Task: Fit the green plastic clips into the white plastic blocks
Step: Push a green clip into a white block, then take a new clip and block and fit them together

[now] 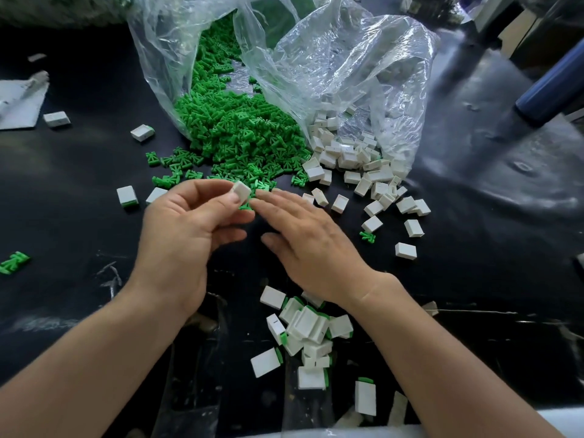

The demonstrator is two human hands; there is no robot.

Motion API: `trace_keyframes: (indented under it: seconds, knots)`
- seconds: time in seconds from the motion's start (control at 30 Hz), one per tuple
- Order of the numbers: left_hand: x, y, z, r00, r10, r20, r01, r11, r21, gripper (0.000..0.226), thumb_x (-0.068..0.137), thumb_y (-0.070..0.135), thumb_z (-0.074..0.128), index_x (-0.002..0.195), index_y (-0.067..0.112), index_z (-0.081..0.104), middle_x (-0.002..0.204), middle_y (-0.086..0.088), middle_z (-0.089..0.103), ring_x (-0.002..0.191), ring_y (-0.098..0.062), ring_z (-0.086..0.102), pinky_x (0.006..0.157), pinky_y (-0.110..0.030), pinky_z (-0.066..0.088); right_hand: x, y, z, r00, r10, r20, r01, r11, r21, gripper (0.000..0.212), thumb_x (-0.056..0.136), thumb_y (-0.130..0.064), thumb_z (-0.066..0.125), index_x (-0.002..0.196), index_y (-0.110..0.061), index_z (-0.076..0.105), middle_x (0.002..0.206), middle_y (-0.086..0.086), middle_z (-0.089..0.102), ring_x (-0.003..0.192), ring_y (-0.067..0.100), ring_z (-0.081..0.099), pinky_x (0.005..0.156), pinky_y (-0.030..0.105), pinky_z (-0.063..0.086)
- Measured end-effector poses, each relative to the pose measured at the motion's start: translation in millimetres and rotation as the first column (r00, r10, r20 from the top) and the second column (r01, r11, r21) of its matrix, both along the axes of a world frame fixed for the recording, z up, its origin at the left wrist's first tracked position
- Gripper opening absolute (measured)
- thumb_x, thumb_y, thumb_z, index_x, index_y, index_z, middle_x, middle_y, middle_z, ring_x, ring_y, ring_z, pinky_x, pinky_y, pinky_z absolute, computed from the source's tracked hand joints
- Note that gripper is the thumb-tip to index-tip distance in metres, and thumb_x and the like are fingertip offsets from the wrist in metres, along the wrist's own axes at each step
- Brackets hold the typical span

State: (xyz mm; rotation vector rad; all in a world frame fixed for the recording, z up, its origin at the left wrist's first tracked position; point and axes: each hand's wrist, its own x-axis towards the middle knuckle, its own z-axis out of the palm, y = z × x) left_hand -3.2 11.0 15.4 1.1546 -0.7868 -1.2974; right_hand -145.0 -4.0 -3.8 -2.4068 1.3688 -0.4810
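Note:
My left hand [189, 226] pinches a white plastic block [241, 191] between thumb and fingertips, held just above the table. My right hand [303, 241] lies beside it with fingers stretched flat, fingertips close to the block and over a few loose green clips [264, 186]. A large heap of green clips [240, 131] spills from a clear plastic bag [331, 58]. Loose white blocks [357, 165] spill from the bag's right side. Near the front edge lies a pile of white blocks with green clips fitted [309, 330].
The black table [79, 184] carries scattered fitted blocks at the left [127, 196] and a stray green clip [14, 262]. A grey sheet [19, 102] lies at the far left. A dark blue tube [550, 86] slants in at the right.

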Motion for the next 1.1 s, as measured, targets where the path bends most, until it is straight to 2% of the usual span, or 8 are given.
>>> trace_keyframes:
  seconds: [0.1, 0.23, 0.4, 0.67, 0.73, 0.8, 0.93, 1.1]
  knots:
    - [0, 0, -1, 1.000, -0.018, -0.021, 0.019, 0.999, 0.032, 0.008, 0.076, 0.008, 0.062, 0.081, 0.012, 0.060, 0.067, 0.004, 0.071, 0.058, -0.007, 0.067, 0.048, -0.016, 0.051, 2, -1, -3, 0.990, 0.028, -0.138, -0.029, 1.000, -0.006, 0.046, 0.096, -0.026, 0.043, 0.141, -0.021, 0.035, 0.149, -0.006, 0.033, 0.139, 0.011, 0.021, 0.113, 0.028, 0.011]
    - [-1, -1, -3, 1.000, -0.021, 0.002, 0.021, 0.999, 0.035, 0.010, 0.082, 0.002, 0.058, 0.081, 0.012, 0.060, 0.067, 0.004, 0.070, 0.058, -0.007, 0.067, 0.049, -0.016, 0.051, -7, 0, 3, 0.996, -0.078, -0.047, 0.076, 0.996, -0.051, 0.034, 0.088, -0.011, 0.056, 0.122, -0.010, 0.058, 0.118, 0.006, 0.062, 0.115, 0.025, 0.051, 0.101, 0.035, 0.031]
    - [-4, 0, -5, 0.997, -0.079, 0.019, 0.078, 0.997, 0.021, 0.023, 0.082, -0.008, 0.054, 0.083, 0.013, 0.064, 0.064, 0.005, 0.069, 0.059, -0.005, 0.066, 0.053, -0.014, 0.051, -13, -2, 4, 0.992, -0.113, -0.060, 0.114, 0.993, 0.010, 0.033, 0.088, -0.004, 0.052, 0.119, -0.012, 0.060, 0.101, 0.009, 0.057, 0.101, 0.028, 0.051, 0.089, 0.036, 0.037]
    - [-2, 0, -4, 0.997, -0.073, 0.010, 0.073, 0.997, 0.019, 0.022, 0.082, -0.008, 0.054, 0.084, 0.011, 0.063, 0.065, 0.004, 0.070, 0.061, -0.007, 0.067, 0.054, -0.015, 0.052, -7, 3, 5, 0.988, -0.143, 0.050, 0.144, 0.989, -0.013, 0.032, 0.089, -0.020, 0.057, 0.119, -0.010, 0.061, 0.103, 0.011, 0.058, 0.100, 0.029, 0.052, 0.088, 0.032, 0.036]
    - [-3, 0, -4, 0.997, -0.081, 0.004, 0.081, 0.997, 0.018, 0.021, 0.081, -0.009, 0.055, 0.082, 0.011, 0.063, 0.065, 0.004, 0.070, 0.061, -0.007, 0.067, 0.054, -0.015, 0.052, -2, 4, 4, 0.997, -0.075, -0.018, 0.075, 0.997, -0.008, 0.035, 0.089, -0.024, 0.056, 0.123, -0.015, 0.059, 0.106, 0.009, 0.057, 0.101, 0.027, 0.049, 0.090, 0.035, 0.037]
    - [-4, 0, -4, 0.995, -0.101, -0.006, 0.101, 0.995, 0.015, 0.020, 0.079, -0.009, 0.056, 0.081, 0.010, 0.063, 0.065, 0.003, 0.069, 0.061, -0.008, 0.067, 0.054, -0.015, 0.052, 0, 4, 4, 0.996, -0.013, -0.086, 0.012, 1.000, -0.014, 0.028, 0.089, -0.021, 0.057, 0.115, -0.013, 0.063, 0.105, 0.009, 0.056, 0.099, 0.028, 0.048, 0.087, 0.039, 0.038]
    - [-5, 2, -2, 0.991, -0.130, -0.016, 0.130, 0.991, 0.025, 0.018, 0.073, -0.009, 0.059, 0.078, 0.008, 0.061, 0.066, -0.001, 0.069, 0.062, -0.011, 0.069, 0.056, -0.017, 0.054, -5, 4, 7, 0.999, -0.036, 0.038, 0.035, 0.999, 0.028, 0.011, 0.085, -0.012, 0.062, 0.092, -0.004, 0.059, 0.093, 0.009, 0.057, 0.091, 0.025, 0.050, 0.076, 0.027, 0.034]
    - [-4, 3, -2, 0.988, -0.152, -0.025, 0.153, 0.987, 0.048, 0.021, 0.058, 0.005, 0.063, 0.078, 0.007, 0.061, 0.072, -0.006, 0.069, 0.065, -0.014, 0.070, 0.055, -0.018, 0.054, -17, 6, 14, 0.918, -0.222, 0.328, 0.187, 0.973, 0.136, 0.016, 0.083, -0.015, 0.065, 0.082, -0.021, 0.051, 0.063, -0.015, 0.048, 0.059, 0.001, 0.046, 0.061, 0.017, 0.037]
